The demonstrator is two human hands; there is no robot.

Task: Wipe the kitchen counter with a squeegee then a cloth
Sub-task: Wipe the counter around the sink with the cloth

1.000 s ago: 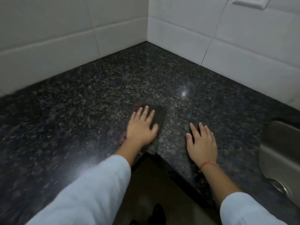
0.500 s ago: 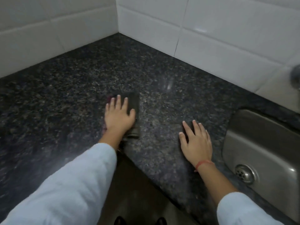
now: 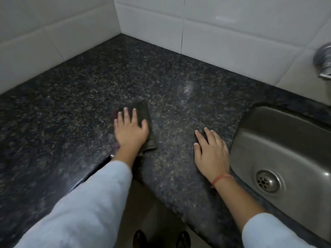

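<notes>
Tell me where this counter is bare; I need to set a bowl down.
Widest bare counter runs from the cloth back to the corner of the tiled walls. More lies left of the left hand. Between cloth and right hand: a narrower strip. Crowded beside the sink.

A steel sink (image 3: pixel 268 140) sits at the right, its round drain (image 3: pixel 268 181) low in the basin. Above it a chrome tap (image 3: pixel 323 59) juts from the white tiled wall (image 3: pixel 232 33), cut off by the frame edge. Down on the brownish floor (image 3: pixel 143 203), two dark shapes, probably footwear (image 3: pixel 140 238), show dimly.
</notes>
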